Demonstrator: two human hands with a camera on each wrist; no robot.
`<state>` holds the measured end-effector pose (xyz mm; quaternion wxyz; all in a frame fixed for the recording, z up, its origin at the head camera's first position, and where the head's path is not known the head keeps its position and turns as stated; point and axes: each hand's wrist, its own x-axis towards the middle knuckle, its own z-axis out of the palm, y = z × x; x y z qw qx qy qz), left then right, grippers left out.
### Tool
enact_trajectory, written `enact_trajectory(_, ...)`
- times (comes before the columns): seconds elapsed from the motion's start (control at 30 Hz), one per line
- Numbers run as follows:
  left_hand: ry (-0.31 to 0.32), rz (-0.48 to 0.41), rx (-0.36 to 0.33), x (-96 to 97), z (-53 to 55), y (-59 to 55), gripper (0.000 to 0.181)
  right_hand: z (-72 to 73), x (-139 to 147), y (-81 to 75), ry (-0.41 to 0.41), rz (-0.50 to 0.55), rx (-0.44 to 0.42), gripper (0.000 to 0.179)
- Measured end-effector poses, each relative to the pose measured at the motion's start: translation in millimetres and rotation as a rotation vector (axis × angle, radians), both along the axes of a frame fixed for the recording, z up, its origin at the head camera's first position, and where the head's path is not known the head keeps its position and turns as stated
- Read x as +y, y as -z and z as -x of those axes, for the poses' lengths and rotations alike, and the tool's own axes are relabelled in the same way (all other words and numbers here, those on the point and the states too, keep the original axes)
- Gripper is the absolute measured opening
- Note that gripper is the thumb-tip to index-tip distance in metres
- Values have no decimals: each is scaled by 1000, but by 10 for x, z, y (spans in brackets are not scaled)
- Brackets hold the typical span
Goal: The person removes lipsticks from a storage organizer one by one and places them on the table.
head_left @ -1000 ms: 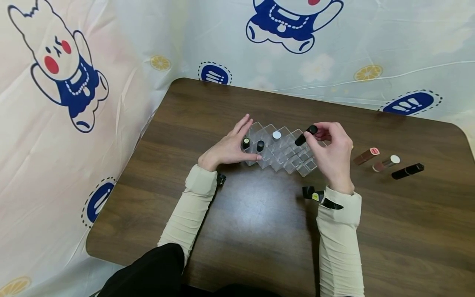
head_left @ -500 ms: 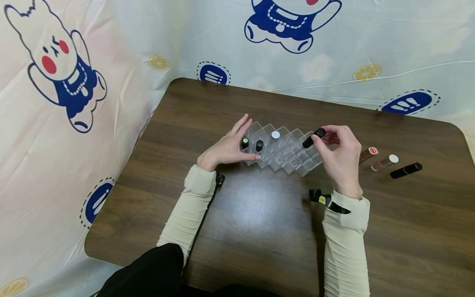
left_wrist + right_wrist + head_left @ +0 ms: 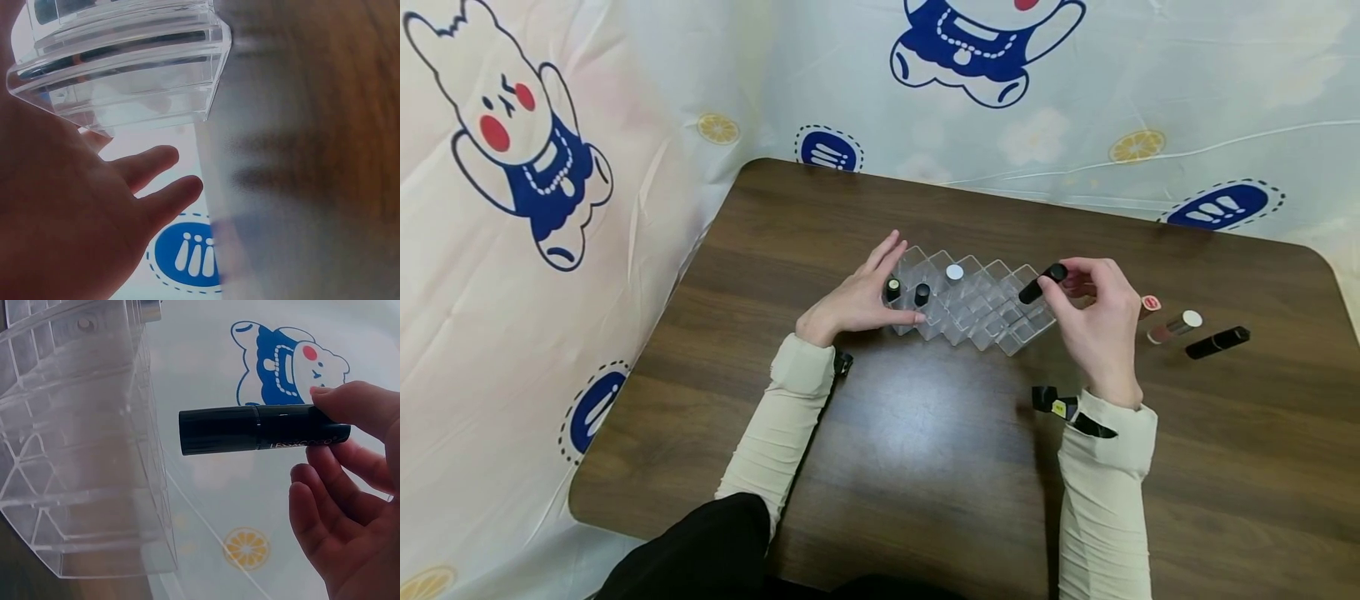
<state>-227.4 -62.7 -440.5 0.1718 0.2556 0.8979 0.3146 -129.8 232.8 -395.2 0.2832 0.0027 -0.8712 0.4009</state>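
Note:
A clear lipstick organizer (image 3: 992, 310) with diamond-shaped compartments stands on the table. Spread around its left end is my left hand (image 3: 855, 302), fingers straight, thumb along the front side. My right hand (image 3: 1103, 321) pinches a black lipstick tube (image 3: 219, 431) by one end, between thumb and fingertips. That tube slants over the organizer's right end in the head view; the right wrist view shows a gap between its free end and the organizer's wall. Three tubes stand in the left part: a black one with a pale top (image 3: 892, 288), a black one (image 3: 922, 293) and a white-topped one (image 3: 954, 272).
Right of my right hand lie a red-topped tube (image 3: 1150, 305), partly hidden by the hand, a white-capped tube (image 3: 1176, 326) and another black tube (image 3: 1217, 342). A patterned curtain (image 3: 1037, 133) hangs behind the wooden table (image 3: 880, 467).
My right hand has moved right and slightly toward me with the black lipstick tube, from over the compartments to the organizer's right end. The left hand stays in place.

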Motion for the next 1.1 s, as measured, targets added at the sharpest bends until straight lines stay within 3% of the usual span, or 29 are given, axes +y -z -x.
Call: enact_trajectory(1.1,-1,-9,-5,-3,11,24,113,-246,257,-78,88,34,-35,26)
